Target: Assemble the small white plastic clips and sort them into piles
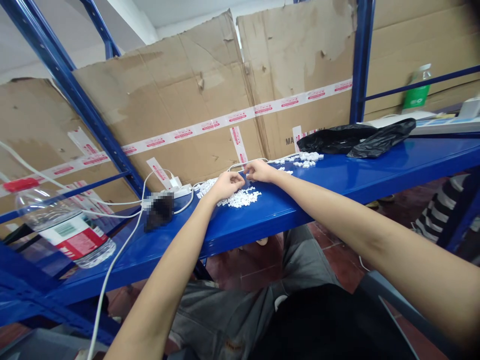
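Over a pile of small white plastic pieces [240,198] on the blue shelf top, my two hands work close together. My left hand [228,185] is closed in a pinch at the pile's back edge. Just right of it, my right hand [259,171] also pinches, its fingertips turned toward the left ones. Whatever sits between the fingers of either hand is too small to make out. More white pieces [308,159] lie in a looser group to the right, and some spread out behind my left hand.
A black plastic bag [360,139] lies on the shelf [330,185] at right. To the left are a power strip [182,191] with white cables and a large red-capped bottle [71,227]. Cardboard [187,90] lines the back; blue posts [362,60] frame it.
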Tool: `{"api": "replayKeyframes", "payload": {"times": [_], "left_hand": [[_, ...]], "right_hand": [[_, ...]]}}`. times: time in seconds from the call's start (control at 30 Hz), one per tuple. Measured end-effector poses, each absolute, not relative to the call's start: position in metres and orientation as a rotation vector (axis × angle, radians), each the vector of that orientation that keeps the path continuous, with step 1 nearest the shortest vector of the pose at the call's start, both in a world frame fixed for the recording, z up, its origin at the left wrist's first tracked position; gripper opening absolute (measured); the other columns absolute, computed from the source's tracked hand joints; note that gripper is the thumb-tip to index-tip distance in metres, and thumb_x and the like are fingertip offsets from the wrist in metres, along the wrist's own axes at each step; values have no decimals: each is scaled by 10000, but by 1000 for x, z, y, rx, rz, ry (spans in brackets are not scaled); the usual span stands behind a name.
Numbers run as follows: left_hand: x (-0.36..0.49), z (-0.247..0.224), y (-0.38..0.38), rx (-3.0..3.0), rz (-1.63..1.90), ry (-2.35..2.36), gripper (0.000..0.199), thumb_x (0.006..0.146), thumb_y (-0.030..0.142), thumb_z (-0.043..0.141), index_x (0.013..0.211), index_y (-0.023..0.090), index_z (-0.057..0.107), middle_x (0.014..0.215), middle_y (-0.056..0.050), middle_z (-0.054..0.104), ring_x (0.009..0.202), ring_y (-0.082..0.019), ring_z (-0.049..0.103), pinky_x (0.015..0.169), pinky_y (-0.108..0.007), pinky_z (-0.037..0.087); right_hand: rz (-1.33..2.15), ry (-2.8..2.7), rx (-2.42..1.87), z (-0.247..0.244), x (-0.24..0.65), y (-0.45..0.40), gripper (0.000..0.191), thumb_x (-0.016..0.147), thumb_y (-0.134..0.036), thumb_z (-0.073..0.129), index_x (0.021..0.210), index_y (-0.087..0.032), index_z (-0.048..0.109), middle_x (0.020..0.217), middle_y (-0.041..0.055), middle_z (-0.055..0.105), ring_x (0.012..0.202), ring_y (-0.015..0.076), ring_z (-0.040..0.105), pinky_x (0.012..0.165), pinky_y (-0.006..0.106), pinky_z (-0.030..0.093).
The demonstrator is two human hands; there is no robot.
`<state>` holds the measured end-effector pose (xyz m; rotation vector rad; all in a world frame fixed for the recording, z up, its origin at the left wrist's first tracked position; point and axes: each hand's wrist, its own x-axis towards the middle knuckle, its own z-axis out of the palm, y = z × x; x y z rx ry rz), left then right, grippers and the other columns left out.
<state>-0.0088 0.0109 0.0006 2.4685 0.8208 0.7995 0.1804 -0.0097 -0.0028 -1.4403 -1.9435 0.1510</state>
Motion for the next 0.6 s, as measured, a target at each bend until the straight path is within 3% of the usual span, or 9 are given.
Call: {"api": "replayKeyframes", "payload": {"times": [0.23,0.6], "left_hand": [[-9,0,13,2419,799,790,48,798,129,631,803,126,679,713,-52,672,586,-113,571,555,-222,451],[-10,-1,15,2397,858,804,64,758,83,612,784,141,622,687,-36,663,561,-110,576,551,-219,451]], "right_hand": [[76,-1968,-1458,-2,181,-9,109,771,-106,733,874,-113,767,738,32,720,700,137,629,639,214,440],[113,-1997,-1402,-2,180,-11,128,736,-148,753,858,-126,783,777,31,742,744,143,649,654,206,447]]}}
